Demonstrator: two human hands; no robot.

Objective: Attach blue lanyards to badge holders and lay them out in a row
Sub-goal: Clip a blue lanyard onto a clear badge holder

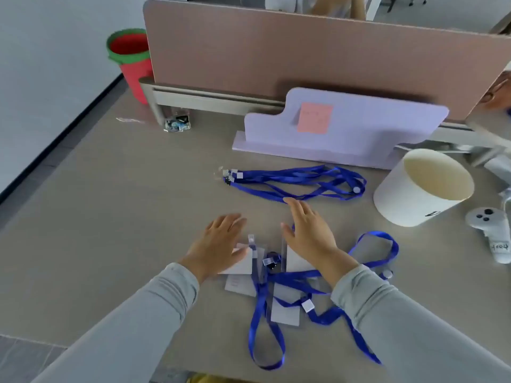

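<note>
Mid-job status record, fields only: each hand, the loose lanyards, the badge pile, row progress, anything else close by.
left hand: open, fingers straight, over the pile's left edge
right hand: open, fingertips just short of the loose lanyards
lanyard bundle: loose, beyond the hands, clips at its left end
badge pile: holders and blue lanyards tangled under the wrists
row: none laid out yet
nearby: white tub and controller, to the right
</note>
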